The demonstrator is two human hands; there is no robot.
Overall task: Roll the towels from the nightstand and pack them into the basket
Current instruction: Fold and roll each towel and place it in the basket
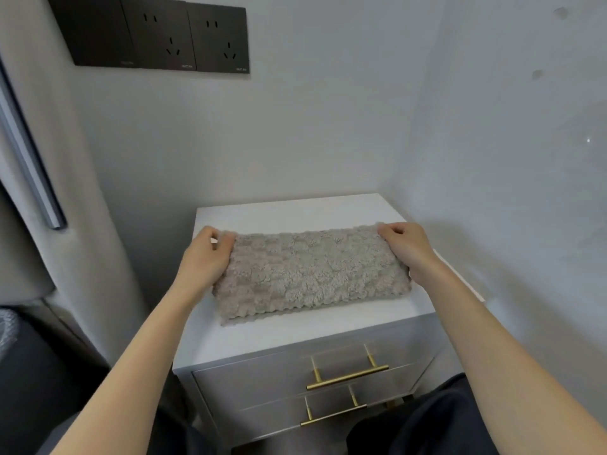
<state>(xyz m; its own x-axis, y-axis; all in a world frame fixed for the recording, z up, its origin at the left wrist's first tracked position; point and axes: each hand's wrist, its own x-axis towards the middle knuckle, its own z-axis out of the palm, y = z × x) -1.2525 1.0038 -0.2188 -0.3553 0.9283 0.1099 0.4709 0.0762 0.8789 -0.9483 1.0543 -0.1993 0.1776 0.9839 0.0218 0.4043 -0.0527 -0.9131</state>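
Note:
A fluffy beige-grey towel (308,270) lies folded flat as a long strip across the top of the white nightstand (262,336). My left hand (205,257) pinches the towel's far left corner. My right hand (405,246) pinches its far right corner. Both hands sit at the towel's ends, with their fingers curled over the far edge. No basket is in view.
The nightstand stands in a corner, with grey walls behind it and to the right. It has two drawers with brass bar handles (346,376). A black socket panel (154,34) hangs on the wall above. An upholstered bed edge (39,224) rises on the left.

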